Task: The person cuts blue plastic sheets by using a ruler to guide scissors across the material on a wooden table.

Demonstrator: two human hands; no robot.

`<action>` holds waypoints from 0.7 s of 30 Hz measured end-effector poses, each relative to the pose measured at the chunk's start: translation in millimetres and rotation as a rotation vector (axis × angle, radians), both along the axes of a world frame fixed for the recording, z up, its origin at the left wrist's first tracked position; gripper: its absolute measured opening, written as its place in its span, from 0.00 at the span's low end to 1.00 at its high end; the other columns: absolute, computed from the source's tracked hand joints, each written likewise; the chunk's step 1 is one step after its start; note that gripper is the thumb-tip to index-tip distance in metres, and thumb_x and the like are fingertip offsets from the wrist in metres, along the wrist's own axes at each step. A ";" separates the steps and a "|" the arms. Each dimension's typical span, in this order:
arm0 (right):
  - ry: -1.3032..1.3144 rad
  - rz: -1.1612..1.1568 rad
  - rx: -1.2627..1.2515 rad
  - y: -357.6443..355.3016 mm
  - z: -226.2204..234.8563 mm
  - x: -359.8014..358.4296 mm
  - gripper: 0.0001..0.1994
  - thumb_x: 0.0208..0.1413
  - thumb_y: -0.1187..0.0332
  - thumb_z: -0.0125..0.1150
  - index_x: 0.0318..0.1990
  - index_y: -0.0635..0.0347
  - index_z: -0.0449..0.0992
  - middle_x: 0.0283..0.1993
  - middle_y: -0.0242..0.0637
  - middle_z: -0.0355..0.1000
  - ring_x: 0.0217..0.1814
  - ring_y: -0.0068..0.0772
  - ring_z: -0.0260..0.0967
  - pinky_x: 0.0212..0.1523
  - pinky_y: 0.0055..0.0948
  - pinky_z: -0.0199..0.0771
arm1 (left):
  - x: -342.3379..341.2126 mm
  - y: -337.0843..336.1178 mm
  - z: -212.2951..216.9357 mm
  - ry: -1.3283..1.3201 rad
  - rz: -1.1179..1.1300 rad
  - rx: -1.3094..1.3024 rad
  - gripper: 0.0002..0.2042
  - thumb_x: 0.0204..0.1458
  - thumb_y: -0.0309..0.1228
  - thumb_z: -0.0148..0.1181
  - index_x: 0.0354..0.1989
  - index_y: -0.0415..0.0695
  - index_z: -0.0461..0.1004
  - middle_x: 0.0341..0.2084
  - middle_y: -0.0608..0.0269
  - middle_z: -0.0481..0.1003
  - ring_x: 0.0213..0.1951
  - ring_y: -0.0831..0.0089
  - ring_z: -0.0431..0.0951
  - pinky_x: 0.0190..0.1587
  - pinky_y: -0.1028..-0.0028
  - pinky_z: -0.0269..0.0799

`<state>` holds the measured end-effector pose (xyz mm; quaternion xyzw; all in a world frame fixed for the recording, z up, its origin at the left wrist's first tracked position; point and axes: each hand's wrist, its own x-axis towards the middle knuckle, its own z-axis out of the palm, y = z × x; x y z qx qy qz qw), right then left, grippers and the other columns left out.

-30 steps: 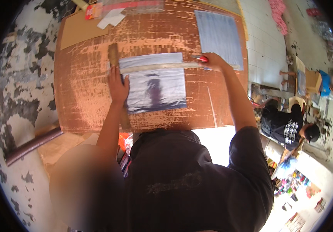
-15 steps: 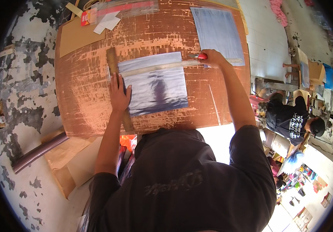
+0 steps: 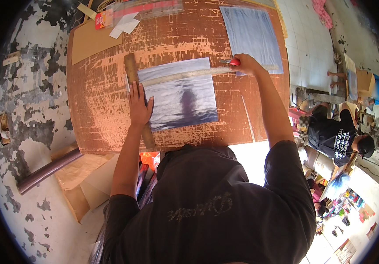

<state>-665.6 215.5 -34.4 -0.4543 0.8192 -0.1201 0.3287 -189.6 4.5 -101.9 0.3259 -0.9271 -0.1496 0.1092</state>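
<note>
A printed sheet (image 3: 172, 112) with a grey-blue water-like picture lies flat on the worn brown table. Across its upper part runs the long pale blade of a T-square (image 3: 176, 76), reaching past the sheet's right edge. The dark wooden head (image 3: 130, 66) of the T-square stands along the sheet's left side. My left hand (image 3: 140, 105) presses on that head and the sheet's left edge, its fingers stretched out. To the right of the sheet, my right hand (image 3: 246, 65) is closed around a red-handled cutter knife (image 3: 234, 62), over the T-square's blade. The knife points left.
A blue-grey sheet (image 3: 253, 37) lies at the back right of the table (image 3: 97, 101). Brown cardboard (image 3: 95, 42), white paper pieces (image 3: 125, 25) and clear plastic packaging (image 3: 147, 11) sit at the back left. A thin pale strip (image 3: 247, 116) lies right. Another person (image 3: 334, 134) is farther right.
The whole view has shifted slightly to the right. Both hands, the T-square and the printed sheet keep about the same places relative to each other.
</note>
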 end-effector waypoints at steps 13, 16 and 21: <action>-0.104 -0.023 0.062 -5.2 3.1 -2.2 0.18 0.54 0.58 0.76 0.43 0.62 0.81 0.39 0.48 0.82 0.43 0.49 0.80 0.45 0.43 0.76 | 1.0 -1.3 1.6 -0.016 -0.006 0.025 0.38 0.70 0.49 0.51 0.81 0.42 0.47 0.82 0.44 0.41 0.81 0.44 0.40 0.79 0.47 0.41; -0.091 -0.006 0.063 -7.0 5.5 -2.2 0.18 0.54 0.58 0.77 0.42 0.63 0.81 0.39 0.48 0.81 0.42 0.49 0.79 0.44 0.43 0.76 | 1.5 -1.8 2.1 -0.027 -0.007 0.021 0.39 0.70 0.49 0.51 0.82 0.42 0.47 0.82 0.44 0.41 0.81 0.44 0.40 0.79 0.47 0.41; -0.098 -0.005 0.046 -7.5 2.3 -3.3 0.17 0.54 0.61 0.76 0.43 0.63 0.81 0.34 0.44 0.82 0.31 0.36 0.83 0.36 0.37 0.81 | 1.8 -1.2 2.8 -0.023 -0.004 0.029 0.38 0.70 0.49 0.52 0.82 0.43 0.47 0.82 0.44 0.41 0.81 0.45 0.40 0.79 0.47 0.41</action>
